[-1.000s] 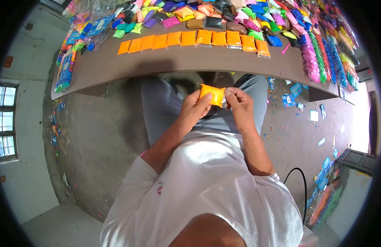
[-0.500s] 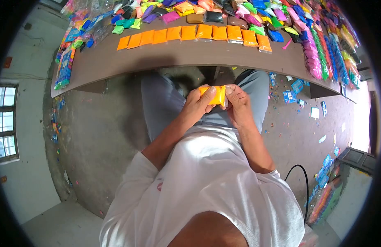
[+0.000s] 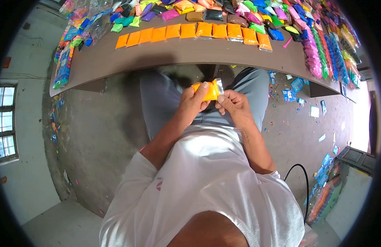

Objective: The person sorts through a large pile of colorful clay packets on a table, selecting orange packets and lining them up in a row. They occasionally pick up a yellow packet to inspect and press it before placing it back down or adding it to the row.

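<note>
Above my lap, just off the table's near edge, is a small orange packet [image 3: 208, 92] of what looks like soft clay in clear film. My left hand [image 3: 192, 101] is closed around its body, thumb on top. The fingers of my right hand [image 3: 235, 106] pinch the lower corner of its clear film end, which sticks up to the right. On the table, a row of similar orange packets [image 3: 172, 31] lies side by side in a slight arc.
The brown table [image 3: 116, 60] curves across the top. Loose coloured packets [image 3: 170, 15] are heaped along its back. Long bags of pink packets [image 3: 312, 55] and other colours lie at the right; blue packs [image 3: 63, 68] lie at the left. Blue wrappers [image 3: 297, 85] litter the floor.
The packet has tilted, its clear film end now turned up and showing on the right. My right hand has shifted slightly down and left to that end's lower corner.
</note>
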Tool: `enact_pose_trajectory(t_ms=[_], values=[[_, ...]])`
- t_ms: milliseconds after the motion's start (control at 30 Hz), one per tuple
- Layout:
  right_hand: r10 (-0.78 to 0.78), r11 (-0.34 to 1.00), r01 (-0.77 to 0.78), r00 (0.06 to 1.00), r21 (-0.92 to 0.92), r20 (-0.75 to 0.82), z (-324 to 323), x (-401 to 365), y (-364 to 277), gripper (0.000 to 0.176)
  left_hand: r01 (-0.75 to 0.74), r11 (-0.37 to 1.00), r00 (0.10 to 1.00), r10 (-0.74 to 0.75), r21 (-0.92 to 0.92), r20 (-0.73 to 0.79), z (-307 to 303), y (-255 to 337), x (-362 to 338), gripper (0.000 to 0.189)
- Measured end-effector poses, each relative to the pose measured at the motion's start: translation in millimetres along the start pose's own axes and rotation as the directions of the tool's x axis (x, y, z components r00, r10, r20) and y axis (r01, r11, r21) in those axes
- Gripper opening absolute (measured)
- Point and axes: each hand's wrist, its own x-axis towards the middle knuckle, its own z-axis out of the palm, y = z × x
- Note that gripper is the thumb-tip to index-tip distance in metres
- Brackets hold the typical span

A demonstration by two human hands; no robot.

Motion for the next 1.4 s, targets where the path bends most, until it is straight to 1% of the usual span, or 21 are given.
enact_pose_trajectory(t_ms=[200, 300, 367, 400, 433, 500, 600, 667, 733, 767, 833, 900, 967, 1033, 1100, 1167, 1233, 1267, 1333, 1367, 1400], values=[[-0.027, 0.977, 0.000, 0.992, 0.215, 0.120, -5.7, -4.6, 2.6, 0.023, 0.038, 0.998, 0.996, -0.034, -0.050, 0.088, -1.5, -3.7, -1.5, 0.042], [0.003, 0.984, -0.017, 0.997, 0.180, 0.076, 1.7, -2.5, -2.7, 0.027, 0.039, 0.999, 0.995, -0.035, -0.035, 0.092, -8.6, -8.2, 1.5, 0.043], [0.058, 0.995, -0.053, 0.997, 0.089, -0.060, 11.4, -1.9, -18.4, 0.031, 0.020, 1.000, 0.995, -0.018, -0.015, 0.103, -9.1, -12.2, 4.7, 0.044], [0.073, 0.997, -0.072, 0.995, 0.016, -0.074, 8.0, 0.9, -12.5, 0.037, 0.038, 0.998, 0.996, -0.042, 0.051, 0.080, -5.8, -15.0, 4.2, 0.045], [0.083, 0.989, -0.099, 0.988, -0.113, -0.133, 9.8, 3.0, -13.8, 0.031, 0.054, 0.992, 0.997, -0.060, 0.116, 0.055, -3.1, -17.5, 4.3, 0.045], [-0.113, 0.992, 0.105, 0.988, -0.075, -0.109, 15.4, 6.3, -10.2, 0.024, 0.012, 0.984, 0.999, -0.019, 0.177, 0.039, 1.5, -19.7, 4.8, 0.045], [-0.184, 0.976, 0.157, 0.964, -0.151, -0.189, 17.1, 2.4, 3.6, 0.021, -0.006, 0.980, 0.996, -0.012, 0.197, 0.090, -0.6, -17.4, 3.5, 0.044], [-0.189, 0.978, 0.165, 0.961, -0.129, -0.201, 20.7, -1.4, 2.5, 0.020, -0.067, 0.933, 0.997, 0.050, 0.354, 0.057, 0.0, -16.6, 3.2, 0.045], [0.027, 0.998, -0.037, 0.977, -0.044, -0.210, 23.1, -5.2, -5.8, 0.019, -0.059, 0.932, 0.998, 0.051, 0.357, 0.032, 0.3, -17.7, 3.1, 0.045], [0.017, 0.998, -0.028, 0.976, -0.049, -0.216, 22.6, -4.8, -7.0, 0.019, -0.040, 0.932, 0.999, 0.043, 0.359, 0.001, 0.2, -19.0, 3.7, 0.045], [0.017, 0.994, -0.024, 0.998, -0.105, -0.066, 20.7, -3.2, -5.1, 0.019, -0.041, 0.923, 0.999, 0.046, 0.381, -0.003, -0.1, -17.4, 2.6, 0.045], [-0.037, 0.996, 0.031, 0.996, -0.078, -0.078, 16.2, -0.4, 3.2, 0.018, -0.062, 0.892, 0.997, 0.075, 0.447, -0.011, 2.1, -13.3, 0.2, 0.046], [-0.191, 0.977, 0.177, 0.973, -0.118, -0.126, 12.7, 0.8, 3.9, 0.018, -0.098, 0.878, 0.993, 0.115, 0.468, -0.008, 5.3, -15.2, 3.8, 0.045], [-0.255, 0.959, 0.229, 0.955, -0.166, -0.155, 2.2, 1.1, -9.7, 0.018, -0.198, 0.763, 0.976, 0.211, 0.615, 0.052, 8.7, -15.3, 6.9, 0.045], [-0.338, 0.901, 0.173, 0.854, -0.397, -0.395, -15.7, -0.8, -39.8, 0.018, -0.224, 0.777, 0.966, 0.257, 0.589, 0.029, 7.2, -22.3, 11.1, 0.044], [-0.697, 0.626, 0.245, 0.602, -0.740, -0.390, -76.6, 16.9, -45.7, 0.018, -0.251, 0.787, 0.953, 0.303, 0.563, 0.002, -0.8, -32.7, 14.2, 0.044], [-0.867, 0.384, 0.161, 0.401, -0.909, -0.296, -108.3, 23.8, -80.5, 0.020, -0.121, 0.896, 0.971, 0.195, 0.427, -0.135, -18.3, -47.7, 11.6, 0.044], [-0.881, 0.325, 0.144, 0.405, -0.935, -0.244, -118.1, 27.7, -97.0, 0.020, -0.124, 0.898, 0.972, 0.196, 0.421, -0.132, -28.4, -61.6, 12.2, 0.044], [-0.893, 0.257, 0.126, 0.411, -0.958, -0.185, -143.8, 42.4, -113.8, 0.021, 0.003, 0.973, 0.961, 0.061, 0.229, -0.271, -44.5, -82.7, 11.5, 0.043], [-0.910, 0.179, 0.162, 0.402, -0.971, -0.101, -163.1, 55.3, -110.7, 0.023, -0.002, 0.974, 0.961, 0.064, 0.225, -0.268, -50.0, -86.5, 9.9, 0.043], [-0.920, 0.100, 0.197, 0.392, -0.975, -0.015, -177.1, 64.0, -105.3, 0.024, 0.050, 0.994, 0.951, -0.018, 0.095, -0.309, -52.6, -86.5, 8.1, 0.044]])
